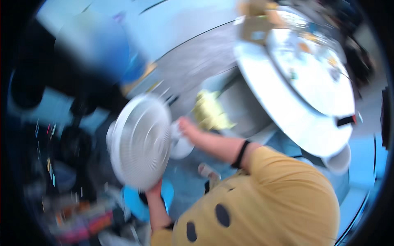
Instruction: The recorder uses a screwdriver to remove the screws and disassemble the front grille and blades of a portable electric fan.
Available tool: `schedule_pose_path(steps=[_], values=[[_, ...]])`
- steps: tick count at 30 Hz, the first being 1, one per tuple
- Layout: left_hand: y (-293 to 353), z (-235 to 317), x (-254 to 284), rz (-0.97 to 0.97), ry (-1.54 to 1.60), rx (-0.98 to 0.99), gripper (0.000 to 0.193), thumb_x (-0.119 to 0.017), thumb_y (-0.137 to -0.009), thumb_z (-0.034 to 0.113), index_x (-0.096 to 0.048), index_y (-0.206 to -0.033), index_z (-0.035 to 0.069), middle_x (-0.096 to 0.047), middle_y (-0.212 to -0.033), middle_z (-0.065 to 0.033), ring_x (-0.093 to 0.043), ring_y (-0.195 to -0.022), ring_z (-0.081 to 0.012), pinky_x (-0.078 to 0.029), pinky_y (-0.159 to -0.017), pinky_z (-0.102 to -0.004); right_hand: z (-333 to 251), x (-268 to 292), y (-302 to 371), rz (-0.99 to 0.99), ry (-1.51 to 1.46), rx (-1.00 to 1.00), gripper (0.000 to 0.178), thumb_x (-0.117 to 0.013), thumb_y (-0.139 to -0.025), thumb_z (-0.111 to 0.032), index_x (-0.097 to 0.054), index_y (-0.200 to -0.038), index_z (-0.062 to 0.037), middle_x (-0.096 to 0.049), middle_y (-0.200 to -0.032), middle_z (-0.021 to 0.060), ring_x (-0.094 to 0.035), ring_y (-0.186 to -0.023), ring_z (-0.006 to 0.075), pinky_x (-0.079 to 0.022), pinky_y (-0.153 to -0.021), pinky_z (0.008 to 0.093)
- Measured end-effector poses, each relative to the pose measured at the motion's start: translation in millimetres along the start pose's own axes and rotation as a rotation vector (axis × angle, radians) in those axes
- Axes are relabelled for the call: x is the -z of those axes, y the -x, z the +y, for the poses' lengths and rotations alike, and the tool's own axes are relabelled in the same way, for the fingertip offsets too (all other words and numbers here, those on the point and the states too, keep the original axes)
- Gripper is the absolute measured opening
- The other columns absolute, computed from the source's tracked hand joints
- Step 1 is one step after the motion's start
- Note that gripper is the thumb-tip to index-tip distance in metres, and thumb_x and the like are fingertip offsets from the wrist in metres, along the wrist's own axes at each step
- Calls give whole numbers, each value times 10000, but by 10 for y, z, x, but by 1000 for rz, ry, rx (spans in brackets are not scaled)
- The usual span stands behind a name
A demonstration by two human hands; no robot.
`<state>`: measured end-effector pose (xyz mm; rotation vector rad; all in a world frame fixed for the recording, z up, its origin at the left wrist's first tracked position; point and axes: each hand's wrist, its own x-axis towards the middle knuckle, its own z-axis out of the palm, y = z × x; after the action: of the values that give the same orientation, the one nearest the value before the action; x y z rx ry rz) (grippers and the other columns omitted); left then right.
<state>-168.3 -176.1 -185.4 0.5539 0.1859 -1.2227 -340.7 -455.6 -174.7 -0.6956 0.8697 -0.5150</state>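
Note:
A white electric fan [141,141] with a round ribbed grille is held up in front of me, tilted, smeared by motion. My left hand [154,189] is at the lower rim of the grille, its fingers mostly hidden behind the fan. My right hand [186,126] is closed on the fan's white stand, beside the round base [182,148]. Just past my right hand is a crumpled yellow item [211,110], perhaps cloth or a bag; the blur hides which.
A round white table [266,88] with a raised turntable and several small items stands at right, a brown box [255,29] on its far side. Below the fan is a bright blue round object [135,207]. A blurred blue shape [111,53] stands at upper left, clutter at lower left.

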Motion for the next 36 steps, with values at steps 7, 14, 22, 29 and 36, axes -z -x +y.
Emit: schedule_pose_path(steps=[7,14,22,29,36], values=[[-180,-25,-265,128,366,372,648,-478,-871,480,-364,-1396,119,-303,-1448,-190,-239,-1316,-471,-248,-999,-669,-54,-292,-422,-22,-105,-175,625,-357,-900,-637,-430,-1340,-200,-456,-1329,43,-382,-1241,212,-287,-992,430],[-359,-279,-288,0,206,249,576,-516,-901,317,-346,-1394,75,-326,-1413,-222,-315,-1252,-508,-365,-1011,-566,266,-264,-426,-101,-151,-368,715,-349,-856,-709,-427,-1338,-187,-413,-1363,78,-345,-1288,277,-268,-1026,488],[-508,-277,-44,57,60,330,621,-501,-875,408,-372,-1367,52,-431,-1345,-185,-436,-1188,-420,-431,-944,-531,828,-499,-194,-128,-506,-579,783,-311,-879,-686,-404,-1366,-80,-452,-1362,113,-419,-1253,290,-349,-1023,482],[-701,-93,-274,92,-186,300,576,-503,-859,375,-427,-1318,35,-520,-1275,-145,-512,-1137,-343,-425,-953,-465,657,-547,-98,-193,-497,-628,840,-300,-843,-732,-337,-1418,-120,-361,-1452,88,-355,-1320,278,-295,-1060,517],[-908,80,-666,1,-256,252,541,-492,-859,336,-440,-1299,25,-534,-1257,-140,-520,-1124,-322,-412,-965,-438,682,-466,-199,-124,-351,-499,735,-239,-918,-643,-372,-1373,-81,-462,-1363,123,-499,-1196,307,-432,-971,493]])
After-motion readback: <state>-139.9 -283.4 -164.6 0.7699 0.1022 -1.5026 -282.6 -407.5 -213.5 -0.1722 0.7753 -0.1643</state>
